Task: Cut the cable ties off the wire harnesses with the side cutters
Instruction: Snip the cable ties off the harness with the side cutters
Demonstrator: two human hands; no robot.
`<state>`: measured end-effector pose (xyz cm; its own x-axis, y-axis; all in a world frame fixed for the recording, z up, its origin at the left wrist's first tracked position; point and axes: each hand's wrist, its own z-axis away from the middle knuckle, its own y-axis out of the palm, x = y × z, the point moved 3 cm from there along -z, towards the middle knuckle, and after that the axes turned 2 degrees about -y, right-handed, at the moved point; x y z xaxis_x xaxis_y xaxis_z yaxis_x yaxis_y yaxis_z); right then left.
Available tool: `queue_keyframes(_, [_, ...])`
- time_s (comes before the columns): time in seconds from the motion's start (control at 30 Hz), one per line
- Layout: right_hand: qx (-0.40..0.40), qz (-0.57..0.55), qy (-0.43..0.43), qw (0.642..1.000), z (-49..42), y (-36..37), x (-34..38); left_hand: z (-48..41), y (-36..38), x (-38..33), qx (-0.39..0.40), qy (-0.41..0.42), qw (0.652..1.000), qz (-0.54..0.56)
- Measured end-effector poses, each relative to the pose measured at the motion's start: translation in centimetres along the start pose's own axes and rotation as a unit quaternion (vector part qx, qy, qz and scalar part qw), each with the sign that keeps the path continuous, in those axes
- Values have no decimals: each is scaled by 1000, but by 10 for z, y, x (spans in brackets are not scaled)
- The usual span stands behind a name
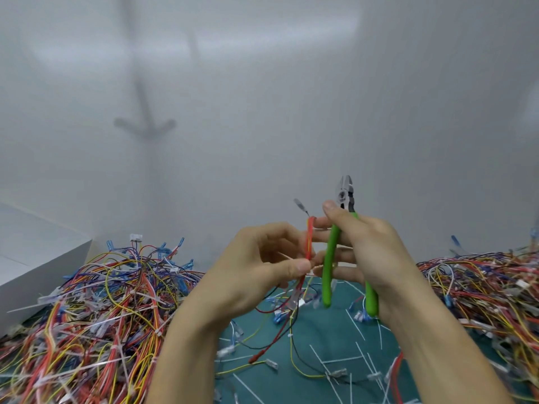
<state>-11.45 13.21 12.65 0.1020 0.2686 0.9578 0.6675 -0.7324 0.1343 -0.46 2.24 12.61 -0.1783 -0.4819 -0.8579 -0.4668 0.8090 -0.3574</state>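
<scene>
Two hands, left hand pinching thin red wire harness, right hand gripping green-handled side cutters.

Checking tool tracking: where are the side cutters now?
Head view, right of centre: the side cutters are held upright in the right hand, tips up, beside the red wire harness pinched by the left hand.

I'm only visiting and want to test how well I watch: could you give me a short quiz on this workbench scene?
1. Fill in: the left hand pinches a wire harness whose pinched wires are mostly ____.
2. Which hand holds the side cutters? A. left B. right hand C. neither
3. True or false: the cutters' tip points down.
Key: 1 red; 2 B; 3 false.
</scene>
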Motion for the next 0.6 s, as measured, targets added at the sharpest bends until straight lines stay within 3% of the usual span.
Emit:
queue_keyframes(0.17, [-36,7,-11,999,-4,-7,-7,-2,4,2,30,23,995,-89])
queue_keyframes(0.37, [-24,-2,-40,999,-1,-9,-4,-3,5,18,98,-38,990,-88])
queue_keyframes(0.43, [16,25,-82,996,3,-8,4,-5,1,27,61,-65,993,-78])
queue_keyframes(0.5, [71,58,-138,986,9,-6,12,-6,-5,35,-30,-119,992,-23])
queue_keyframes(0.6, [166,93,-194,962,18,0,21,-7,-8,46,-128,-214,962,116])
